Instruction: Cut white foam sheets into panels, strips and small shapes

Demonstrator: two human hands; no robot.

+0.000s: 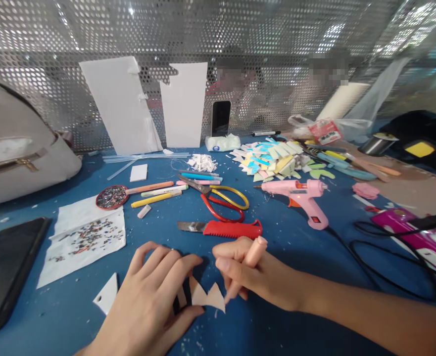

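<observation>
My right hand (245, 267) grips a peach-coloured marker (255, 252), its tip pointing down at the right edge of a small cut-out piece (212, 298). That piece is peach-toned with jagged points. Its left part runs under my left hand (162, 287), whose thumb and fingers close around it and hold it near the table. Partly hidden beside my left wrist lies a white foam-like scrap (107, 294) with a small hole. Just beyond my hands rests a red utility knife (232, 229) with its blade out, and behind it scissors (223, 202) with red and yellow handles.
A pink glue gun (295, 190) with a black cord lies to the right, near a purple power strip (407, 232). Several markers (156, 199), a dish of beads (112, 197), a phone (10, 272) and a backpack (21, 143) are left. Coloured scraps (273, 158) are piled behind.
</observation>
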